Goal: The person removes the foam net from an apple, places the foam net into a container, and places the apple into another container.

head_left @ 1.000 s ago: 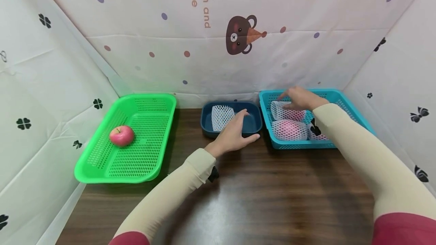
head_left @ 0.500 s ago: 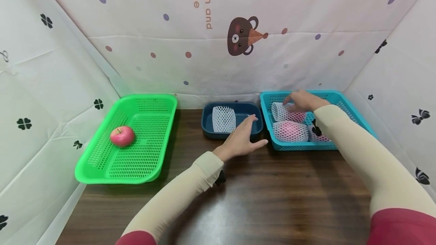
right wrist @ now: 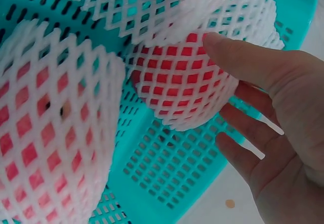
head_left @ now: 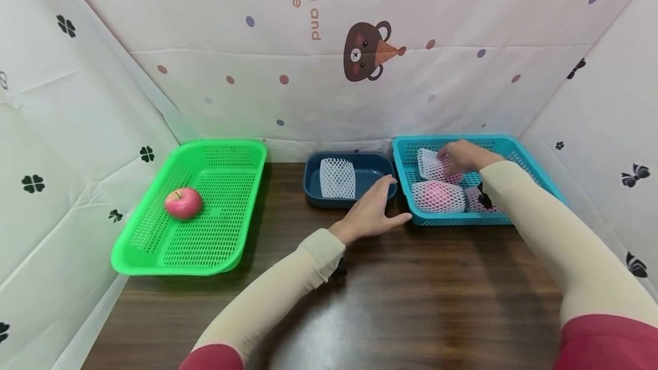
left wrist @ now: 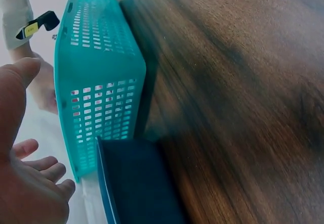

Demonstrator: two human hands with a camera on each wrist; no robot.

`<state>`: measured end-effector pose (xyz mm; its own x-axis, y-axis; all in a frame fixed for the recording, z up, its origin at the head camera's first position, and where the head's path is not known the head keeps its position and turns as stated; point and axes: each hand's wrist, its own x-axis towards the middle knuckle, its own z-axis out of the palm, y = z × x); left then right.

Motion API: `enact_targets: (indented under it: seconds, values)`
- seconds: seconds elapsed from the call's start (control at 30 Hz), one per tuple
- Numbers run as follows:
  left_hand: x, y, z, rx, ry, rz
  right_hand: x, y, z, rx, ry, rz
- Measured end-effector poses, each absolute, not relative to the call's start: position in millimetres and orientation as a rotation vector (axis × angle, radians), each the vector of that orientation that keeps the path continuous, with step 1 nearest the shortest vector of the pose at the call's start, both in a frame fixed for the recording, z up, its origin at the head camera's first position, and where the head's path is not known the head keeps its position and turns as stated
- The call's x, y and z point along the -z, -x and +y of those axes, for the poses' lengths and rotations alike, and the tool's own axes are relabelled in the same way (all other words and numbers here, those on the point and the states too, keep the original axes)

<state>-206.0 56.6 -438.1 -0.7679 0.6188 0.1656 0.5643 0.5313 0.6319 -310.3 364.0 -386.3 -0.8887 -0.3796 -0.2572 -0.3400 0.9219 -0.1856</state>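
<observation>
In the head view my right hand [head_left: 465, 156] reaches into the blue basket [head_left: 452, 220] and pinches a red apple in a white foam net [head_left: 434, 165]. The right wrist view shows my thumb on one side of the netted apple [right wrist: 177, 85] and the fingers along its other side. A second netted apple [head_left: 438, 197] lies in front of it, and a third [head_left: 478, 201] is partly hidden by the sleeve. My left hand [head_left: 371, 213] hangs spread and holding nothing before the dark blue box [head_left: 370, 179], its thumb pointing toward the basket.
An unused-looking foam net [head_left: 337, 178] lies in the dark blue box. At left stands a green basket [head_left: 205, 271] with a bare red apple [head_left: 184, 203] in it. Printed cloth walls [head_left: 231, 21] close in the brown wooden table [head_left: 401, 296] behind and on both sides.
My right hand has closed its fingers on the netted apple, and the net's loose end has shifted and tilted. My left hand has moved a little to the right.
</observation>
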Motion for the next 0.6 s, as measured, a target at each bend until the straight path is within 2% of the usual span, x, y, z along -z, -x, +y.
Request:
enact_targets:
  seconds: [0.6]
  values:
    - [440, 208, 69, -1.036, -1.098, 2.701, 399, 307, 377, 0.265, 0.376, 2.770]
